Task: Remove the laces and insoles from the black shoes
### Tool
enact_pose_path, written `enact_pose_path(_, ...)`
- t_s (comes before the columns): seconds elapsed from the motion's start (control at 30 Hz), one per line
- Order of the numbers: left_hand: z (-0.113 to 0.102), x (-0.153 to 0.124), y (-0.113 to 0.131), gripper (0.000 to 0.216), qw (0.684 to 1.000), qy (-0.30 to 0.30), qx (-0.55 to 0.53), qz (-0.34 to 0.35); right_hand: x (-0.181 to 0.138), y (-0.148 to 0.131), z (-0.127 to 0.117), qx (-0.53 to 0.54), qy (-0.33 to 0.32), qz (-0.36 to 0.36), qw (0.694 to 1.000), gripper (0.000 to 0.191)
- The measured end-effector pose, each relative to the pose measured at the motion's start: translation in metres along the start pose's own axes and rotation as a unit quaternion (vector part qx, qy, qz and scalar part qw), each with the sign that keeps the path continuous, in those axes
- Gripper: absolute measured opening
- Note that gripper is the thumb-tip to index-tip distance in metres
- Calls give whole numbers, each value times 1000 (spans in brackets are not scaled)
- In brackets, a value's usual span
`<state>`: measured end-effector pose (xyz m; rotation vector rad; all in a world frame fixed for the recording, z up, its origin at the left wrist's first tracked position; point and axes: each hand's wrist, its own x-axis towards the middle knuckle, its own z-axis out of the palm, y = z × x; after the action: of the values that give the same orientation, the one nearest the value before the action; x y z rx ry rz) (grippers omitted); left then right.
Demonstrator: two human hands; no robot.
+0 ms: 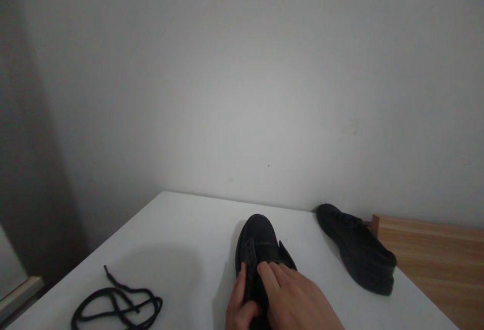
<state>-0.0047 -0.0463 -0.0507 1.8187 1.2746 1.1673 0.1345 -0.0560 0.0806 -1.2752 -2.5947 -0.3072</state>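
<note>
A black shoe (260, 232) lies on the white table with its toe pointing away from me, and no lace shows in its eyelets. My left hand (239, 304) pinches the eyelet flap on the shoe's left side between thumb and fingers. Over the shoe's opening, my right hand (297, 294) has its fingers curled down onto the tongue area; its fingertips are partly hidden inside. The right flap stands up a little past my right fingers. The heel end of the shoe is hidden by my hands and the frame's lower edge.
A loose black shoelace (117, 307) lies in loops at the left front of the white table (181, 229). A second black shoe (357, 249), laced, stands at the right by the wall (245, 93). Beyond the table's right edge is a wooden board (431, 252).
</note>
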Motion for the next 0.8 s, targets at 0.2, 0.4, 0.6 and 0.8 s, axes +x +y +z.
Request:
enact_pose_path(0.2, 4, 6, -8, 68, 998, -5, -36, -50, 7, 7, -23, 148, -67, 76, 984, 46)
enact_pose_path(0.4, 3, 9, -2, 81, 995, 1, -55, -82, 17, 25, -33, 251, 34, 78, 964, 29)
enact_pose_path(0.6, 4, 6, 14, 63, 976, 109, -164, -97, 19, 39, -33, 311, 19, 52, 949, 36)
enact_pose_path(0.8, 8, 11, 9, 58, 947, 119, -244, -172, 22, 51, -33, 426, 58, 118, 895, 11)
